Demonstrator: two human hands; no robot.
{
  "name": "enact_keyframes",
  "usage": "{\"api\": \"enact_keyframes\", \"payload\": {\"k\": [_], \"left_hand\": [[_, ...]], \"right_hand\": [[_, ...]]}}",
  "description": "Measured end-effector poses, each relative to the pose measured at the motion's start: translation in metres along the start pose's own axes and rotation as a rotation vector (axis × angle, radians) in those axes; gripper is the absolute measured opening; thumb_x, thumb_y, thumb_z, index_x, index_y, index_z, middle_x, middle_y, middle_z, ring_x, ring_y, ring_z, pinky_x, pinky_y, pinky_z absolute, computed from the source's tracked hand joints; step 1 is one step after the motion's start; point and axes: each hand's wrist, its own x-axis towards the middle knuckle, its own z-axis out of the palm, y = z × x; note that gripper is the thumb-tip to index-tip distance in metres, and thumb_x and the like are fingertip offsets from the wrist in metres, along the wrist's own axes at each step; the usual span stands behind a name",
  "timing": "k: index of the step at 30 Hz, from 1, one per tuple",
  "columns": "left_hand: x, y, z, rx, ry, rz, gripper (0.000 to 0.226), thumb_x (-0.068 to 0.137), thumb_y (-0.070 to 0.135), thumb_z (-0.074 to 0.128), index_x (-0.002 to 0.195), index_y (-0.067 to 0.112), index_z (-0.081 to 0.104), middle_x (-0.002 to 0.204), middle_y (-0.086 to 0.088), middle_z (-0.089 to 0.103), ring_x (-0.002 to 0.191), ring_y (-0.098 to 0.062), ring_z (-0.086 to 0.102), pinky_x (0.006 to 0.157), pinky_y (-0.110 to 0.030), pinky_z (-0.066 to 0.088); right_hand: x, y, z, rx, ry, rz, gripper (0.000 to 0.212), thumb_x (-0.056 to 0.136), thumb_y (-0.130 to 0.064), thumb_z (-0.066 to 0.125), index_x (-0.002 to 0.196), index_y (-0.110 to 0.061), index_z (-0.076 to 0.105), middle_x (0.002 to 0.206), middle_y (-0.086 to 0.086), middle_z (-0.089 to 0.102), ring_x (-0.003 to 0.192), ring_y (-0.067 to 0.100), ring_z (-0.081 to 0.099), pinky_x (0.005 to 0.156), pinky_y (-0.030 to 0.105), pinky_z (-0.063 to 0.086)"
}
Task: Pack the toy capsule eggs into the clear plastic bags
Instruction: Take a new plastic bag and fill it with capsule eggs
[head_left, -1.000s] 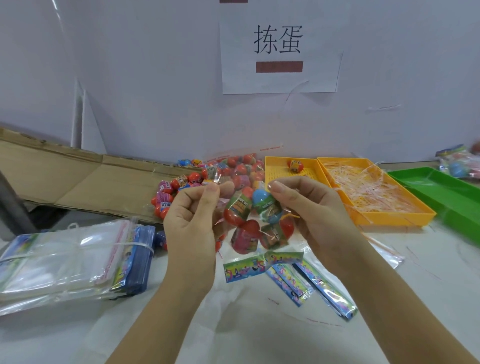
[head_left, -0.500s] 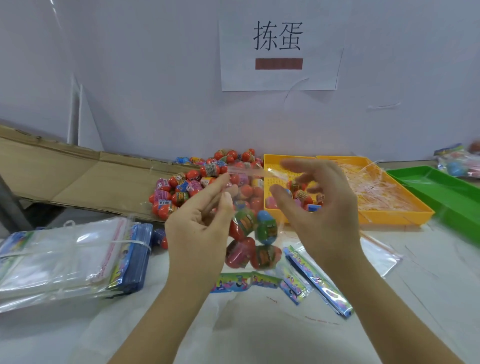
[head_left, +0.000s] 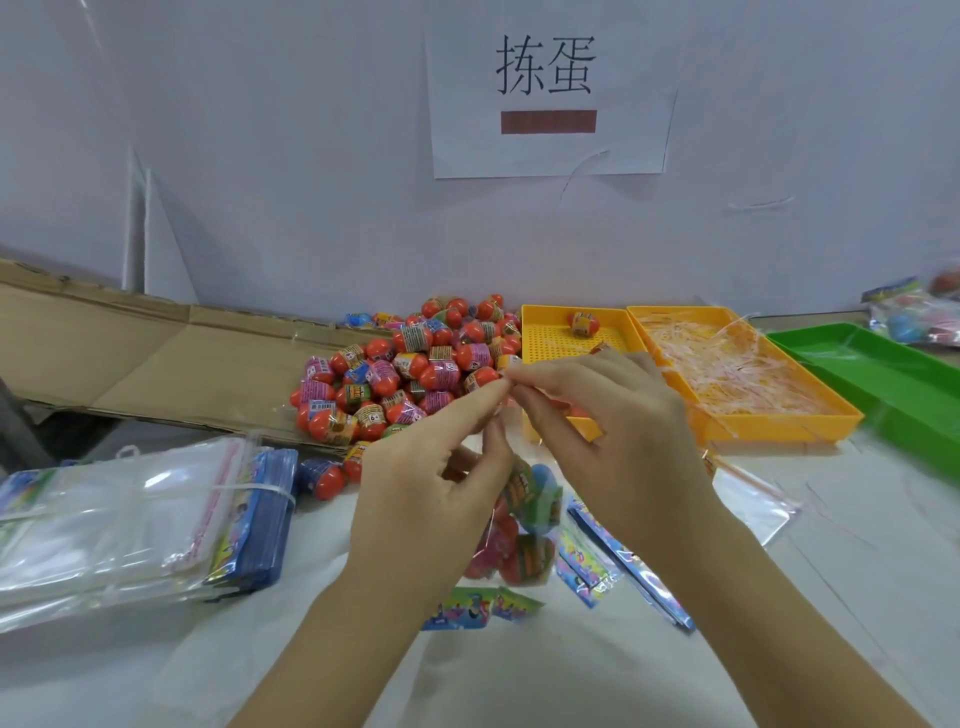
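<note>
The clear plastic bag filled with coloured toy capsule eggs (head_left: 524, 525) hangs between your hands, above the white counter (head_left: 519, 675), with its printed header card (head_left: 480, 608) at the bottom. Several eggs show inside it: one blue-green, one pink, one red. Your left hand (head_left: 436, 499) pinches the bag's top edge between thumb and forefinger. Your right hand (head_left: 613, 441) meets it fingertip to fingertip, pinched on the same top edge; whether it grips a strip there, you cannot tell.

Just behind your hands lies the loose pile of red capsule eggs with paper bands (head_left: 410, 374), spilling off the flattened brown cardboard sheet (head_left: 156, 358) onto the counter. One stray blue-and-red egg (head_left: 322, 478) sits beside the banded stack of empty clear bags with blue header cards (head_left: 140, 519) on your left.

More flat bags with colourful headers (head_left: 618, 566) lie under your right wrist. To the right sit the perforated yellow plastic tray (head_left: 561, 343) holding a single egg (head_left: 584, 323), then the second yellow tray full of thin peeled plastic strips (head_left: 737, 374), then the green plastic tray (head_left: 883, 374). A white paper sign with black characters (head_left: 545, 88) is stuck on the wall above.
</note>
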Motion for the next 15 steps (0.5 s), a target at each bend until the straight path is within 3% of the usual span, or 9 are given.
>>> {"api": "enact_keyframes", "payload": {"k": [5,9,13,15], "left_hand": [[-0.0003,-0.0019,-0.0016,0.143,-0.034,0.121,0.037,0.09,0.022,0.052,0.12,0.007,0.068,0.078,0.013,0.064,0.065,0.002,0.052,0.061,0.0,0.042],[-0.0014,-0.0012,-0.0011,0.184,-0.069,0.171,0.037,0.089,0.02,0.051,0.118,0.006,0.069,0.071,0.016,0.051,0.064,0.003,0.045,0.063,0.002,0.037],[-0.0011,-0.0009,-0.0008,0.178,-0.076,0.167,0.036,0.089,0.02,0.051,0.117,0.006,0.07,0.068,0.019,0.048,0.06,0.003,0.045,0.063,0.006,0.034],[-0.0007,-0.0014,-0.0014,0.154,-0.058,0.139,0.036,0.09,0.023,0.05,0.115,0.009,0.071,0.069,0.022,0.05,0.056,0.01,0.047,0.06,0.004,0.035]], "right_hand": [[0.0001,0.0007,-0.0034,-0.115,0.034,-0.05,0.009,0.086,-0.018,0.067,0.085,-0.015,0.076,0.073,-0.006,0.071,0.065,0.019,0.064,0.072,0.04,0.042],[-0.0002,-0.0002,-0.0037,-0.244,0.093,-0.046,0.015,0.085,-0.019,0.065,0.072,-0.016,0.072,0.063,-0.005,0.066,0.059,0.021,0.06,0.077,0.038,0.036],[0.0004,0.0016,-0.0063,-0.278,0.139,-0.003,0.016,0.084,-0.019,0.065,0.068,-0.019,0.069,0.059,-0.008,0.062,0.057,0.019,0.057,0.077,0.038,0.035],[0.0014,0.003,-0.0072,-0.29,0.156,0.012,0.015,0.081,-0.018,0.066,0.066,-0.02,0.068,0.058,-0.009,0.061,0.056,0.019,0.056,0.078,0.038,0.034]]}}
